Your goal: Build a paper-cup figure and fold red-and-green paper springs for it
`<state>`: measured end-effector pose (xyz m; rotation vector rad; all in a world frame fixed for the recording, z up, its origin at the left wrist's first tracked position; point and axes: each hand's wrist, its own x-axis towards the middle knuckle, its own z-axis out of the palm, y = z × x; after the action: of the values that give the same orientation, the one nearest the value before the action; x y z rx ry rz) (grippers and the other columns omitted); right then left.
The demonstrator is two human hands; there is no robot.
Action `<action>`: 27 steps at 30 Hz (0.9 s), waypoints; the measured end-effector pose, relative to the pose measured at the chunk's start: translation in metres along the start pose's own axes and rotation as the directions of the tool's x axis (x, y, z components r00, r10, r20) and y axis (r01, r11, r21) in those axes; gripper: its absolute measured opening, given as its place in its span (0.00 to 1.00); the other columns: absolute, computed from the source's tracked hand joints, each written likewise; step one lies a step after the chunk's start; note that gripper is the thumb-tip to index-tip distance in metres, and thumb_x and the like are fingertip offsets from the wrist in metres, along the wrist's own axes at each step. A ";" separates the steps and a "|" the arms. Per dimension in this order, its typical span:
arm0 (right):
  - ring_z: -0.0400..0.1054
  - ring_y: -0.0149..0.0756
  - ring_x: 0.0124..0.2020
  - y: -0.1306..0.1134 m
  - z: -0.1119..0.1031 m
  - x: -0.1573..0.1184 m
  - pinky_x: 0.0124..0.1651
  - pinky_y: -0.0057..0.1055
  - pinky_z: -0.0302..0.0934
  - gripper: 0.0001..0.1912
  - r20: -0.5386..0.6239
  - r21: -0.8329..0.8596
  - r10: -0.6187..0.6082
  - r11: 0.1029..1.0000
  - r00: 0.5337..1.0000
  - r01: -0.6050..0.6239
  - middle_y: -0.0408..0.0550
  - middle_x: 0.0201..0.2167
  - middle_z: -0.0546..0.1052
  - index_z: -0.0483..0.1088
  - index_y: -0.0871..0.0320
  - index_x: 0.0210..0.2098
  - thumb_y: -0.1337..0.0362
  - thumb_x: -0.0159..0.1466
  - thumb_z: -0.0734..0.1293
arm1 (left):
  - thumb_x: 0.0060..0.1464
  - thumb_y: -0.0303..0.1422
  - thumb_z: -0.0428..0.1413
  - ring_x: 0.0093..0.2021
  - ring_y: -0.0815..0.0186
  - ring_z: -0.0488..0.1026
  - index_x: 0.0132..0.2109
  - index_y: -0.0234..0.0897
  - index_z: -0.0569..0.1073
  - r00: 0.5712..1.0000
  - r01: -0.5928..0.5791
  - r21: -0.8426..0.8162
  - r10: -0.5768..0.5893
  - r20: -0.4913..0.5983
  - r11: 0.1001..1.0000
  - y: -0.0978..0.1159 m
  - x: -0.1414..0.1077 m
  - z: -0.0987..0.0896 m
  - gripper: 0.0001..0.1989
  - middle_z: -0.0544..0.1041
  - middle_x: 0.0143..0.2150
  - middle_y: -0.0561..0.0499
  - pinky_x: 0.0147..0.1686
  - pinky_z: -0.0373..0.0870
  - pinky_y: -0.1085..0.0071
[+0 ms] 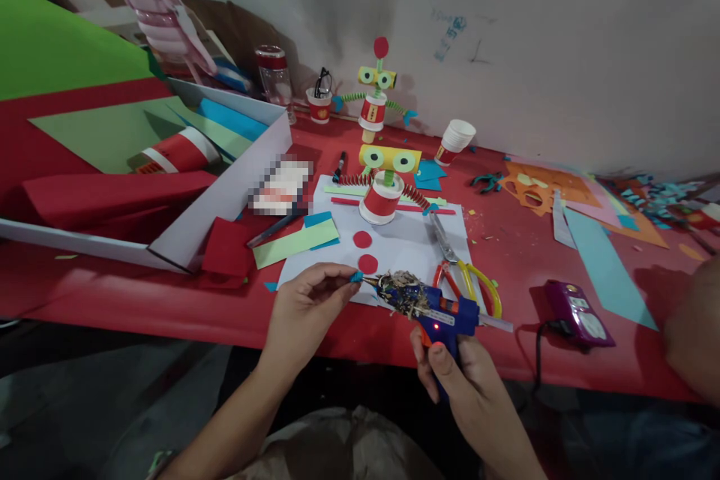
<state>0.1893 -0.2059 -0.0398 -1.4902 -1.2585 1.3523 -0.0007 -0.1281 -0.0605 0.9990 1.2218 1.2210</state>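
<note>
Your left hand point(301, 315) pinches a small blue piece point(356, 277), seemingly curled paper, between thumb and fingertips, right at the nozzle point(370, 280) of a blue hot-glue gun point(444, 334). You appear to be gluing that piece; the next move calls for a steady nozzle and fingertips clear of its heat. The gun's pale label point(442, 316) and the wall writing point(450, 30) are too blurred to read. Your right hand point(469, 375) wraps the gun's handle, fingers by the orange trigger point(426, 337).

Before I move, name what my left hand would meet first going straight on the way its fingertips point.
Past the small blue piece it pinches, your left hand would likely meet the nozzle of the glue gun first; whether they already touch is unclear here.
</note>
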 end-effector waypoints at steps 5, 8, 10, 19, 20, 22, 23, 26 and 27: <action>0.56 0.28 0.20 0.000 -0.002 -0.002 0.26 0.27 0.53 0.19 -0.026 0.017 -0.015 1.000 1.000 0.016 0.40 0.19 0.63 0.64 0.58 0.33 0.48 0.66 0.57 | 0.41 0.32 0.66 0.34 0.67 0.77 0.36 0.37 0.76 0.995 0.099 -0.194 -0.102 -0.006 0.976 -0.002 0.002 -0.002 0.12 0.79 0.32 0.52 0.37 0.73 0.74; 0.57 0.29 0.21 0.002 -0.002 -0.002 0.28 0.29 0.54 0.20 -0.050 0.057 -0.022 0.998 0.999 0.025 0.40 0.18 0.64 0.61 0.57 0.29 0.47 0.67 0.56 | 0.40 0.31 0.67 0.33 0.67 0.78 0.34 0.36 0.75 0.975 0.220 -0.361 -0.215 0.056 0.906 -0.002 0.004 -0.002 0.12 0.79 0.29 0.52 0.39 0.73 0.73; 0.58 0.30 0.21 0.003 -0.001 -0.002 0.29 0.30 0.54 0.21 -0.053 0.082 -0.026 0.996 0.998 0.031 0.40 0.17 0.64 0.60 0.56 0.27 0.47 0.66 0.56 | 0.39 0.30 0.68 0.33 0.67 0.78 0.33 0.35 0.75 0.967 0.253 -0.419 -0.244 0.076 0.872 -0.002 0.004 -0.002 0.12 0.79 0.30 0.52 0.39 0.74 0.72; 0.53 0.28 0.15 -0.003 0.006 0.004 0.23 0.29 0.51 0.25 -0.176 0.277 -0.064 0.954 0.982 0.112 0.39 0.13 0.63 0.67 0.58 0.32 0.43 0.65 0.55 | 0.38 0.29 0.67 0.35 0.65 0.78 0.33 0.36 0.76 0.962 0.272 -0.418 -0.259 0.087 0.867 -0.006 0.005 -0.004 0.11 0.80 0.34 0.51 0.39 0.74 0.70; 0.52 0.28 0.15 -0.005 0.004 0.005 0.22 0.29 0.51 0.26 -0.198 0.281 -0.058 0.953 0.978 0.114 0.40 0.13 0.63 0.67 0.58 0.31 0.42 0.65 0.54 | 0.38 0.29 0.67 0.36 0.64 0.78 0.33 0.36 0.76 0.963 0.268 -0.411 -0.259 0.080 0.871 -0.006 0.006 -0.005 0.11 0.80 0.34 0.51 0.39 0.74 0.70; 0.51 0.28 0.15 -0.010 -0.005 0.008 0.22 0.29 0.51 0.27 -0.250 0.262 -0.036 0.960 0.968 0.104 0.41 0.14 0.64 0.67 0.57 0.29 0.40 0.63 0.54 | 0.38 0.29 0.67 0.36 0.64 0.78 0.33 0.36 0.75 0.970 0.236 -0.409 -0.236 0.051 0.882 -0.005 0.008 -0.009 0.11 0.80 0.33 0.52 0.39 0.74 0.71; 0.52 0.28 0.15 -0.012 -0.012 0.011 0.23 0.29 0.53 0.27 -0.285 0.228 -0.027 0.969 0.958 0.095 0.41 0.15 0.65 0.66 0.57 0.27 0.40 0.63 0.55 | 0.39 0.29 0.67 0.36 0.65 0.78 0.33 0.37 0.76 0.976 0.208 -0.414 -0.214 0.032 0.886 -0.003 0.010 -0.010 0.11 0.79 0.33 0.52 0.39 0.74 0.72; 0.59 0.32 0.20 -0.014 -0.046 0.021 0.27 0.30 0.57 0.25 -0.457 -0.047 -0.073 0.997 0.886 0.057 0.43 0.17 0.66 0.62 0.56 0.23 0.42 0.63 0.55 | 0.39 0.29 0.67 0.34 0.67 0.77 0.33 0.37 0.76 0.990 0.132 -0.410 -0.144 0.001 0.903 0.007 0.017 -0.012 0.11 0.79 0.31 0.53 0.37 0.73 0.73; 0.61 0.35 0.21 -0.014 -0.060 0.027 0.28 0.31 0.57 0.24 -0.528 -0.197 -0.139 0.980 0.838 0.038 0.43 0.17 0.66 0.64 0.55 0.26 0.42 0.63 0.56 | 0.39 0.30 0.67 0.34 0.67 0.77 0.34 0.37 0.77 0.993 0.112 -0.397 -0.121 0.003 0.911 0.013 0.020 -0.012 0.11 0.79 0.32 0.52 0.37 0.73 0.73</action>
<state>0.2443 -0.1714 -0.0236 -1.7534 -1.0750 0.6850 -0.0153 -0.1073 -0.0522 0.6042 0.9801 1.3204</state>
